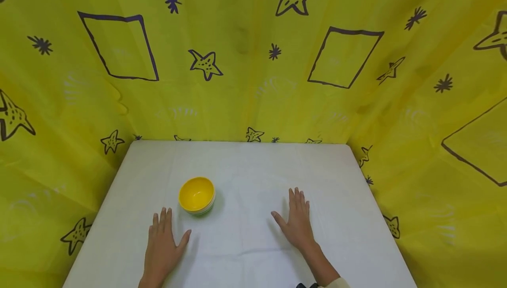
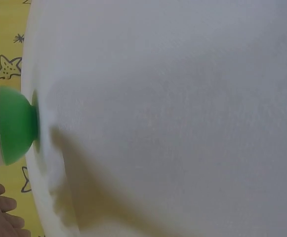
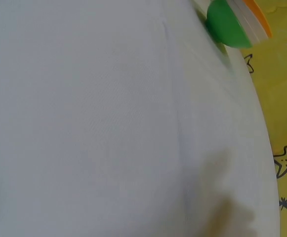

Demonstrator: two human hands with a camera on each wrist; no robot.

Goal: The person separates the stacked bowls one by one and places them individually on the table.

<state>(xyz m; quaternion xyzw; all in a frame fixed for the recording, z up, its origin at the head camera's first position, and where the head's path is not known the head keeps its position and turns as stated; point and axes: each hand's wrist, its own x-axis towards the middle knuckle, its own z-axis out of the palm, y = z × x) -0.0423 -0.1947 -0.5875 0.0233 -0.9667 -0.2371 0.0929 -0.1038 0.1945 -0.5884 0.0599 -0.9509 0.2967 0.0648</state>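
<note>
A small stack of nested bowls (image 1: 196,194) stands upright on the white table, left of its middle. The top bowl is yellow inside; in the left wrist view the lowest bowl (image 2: 16,125) is green, with pale rims above it. My left hand (image 1: 160,250) is held just in front and to the left of the stack, fingers straight and thumb spread, touching no bowl. Well to the right of the bowls, my right hand (image 1: 298,226) has its fingers extended and thumb apart, holding nothing. Shadows fall beside both hands.
The table (image 1: 245,169) has a white cover with faint creases. Yellow curtains (image 1: 237,103) with drawn stars and frames close in the back and both sides. A pale sleeve (image 1: 338,283) and a dark strap show at the right wrist.
</note>
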